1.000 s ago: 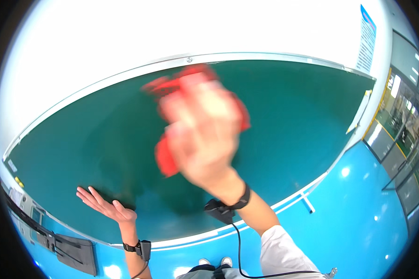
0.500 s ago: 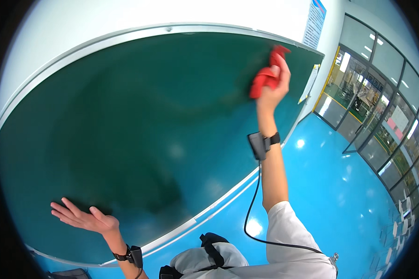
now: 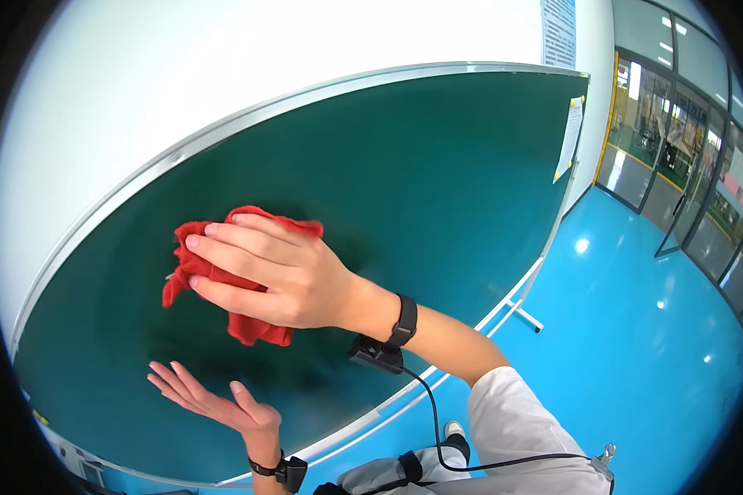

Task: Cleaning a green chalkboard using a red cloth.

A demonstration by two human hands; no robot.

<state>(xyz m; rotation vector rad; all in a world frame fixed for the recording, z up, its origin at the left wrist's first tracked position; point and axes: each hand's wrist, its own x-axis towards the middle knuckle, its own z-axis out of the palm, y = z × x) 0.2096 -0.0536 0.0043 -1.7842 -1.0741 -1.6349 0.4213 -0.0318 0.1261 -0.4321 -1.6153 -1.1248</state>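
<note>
A large green chalkboard in a pale metal frame fills most of the view. My right hand presses a crumpled red cloth against the left-middle part of the board, its fingers laid over the cloth and pointing left. Lower down and to the left, my left hand is held up by the board with its fingers stretched and nothing in it; whether it touches the surface I cannot tell. Both wrists carry black straps with small dark boxes, and a cable runs from the right one.
A sheet of paper is fixed at the board's right edge, and a blue-and-white poster hangs on the wall above. The board's stand foot rests on the shiny blue floor. Glass doors stand at the far right.
My right hand has swept the red cloth from the board's upper right across to its left-middle. My left hand stays open and appears slightly further right as the view has shifted.
</note>
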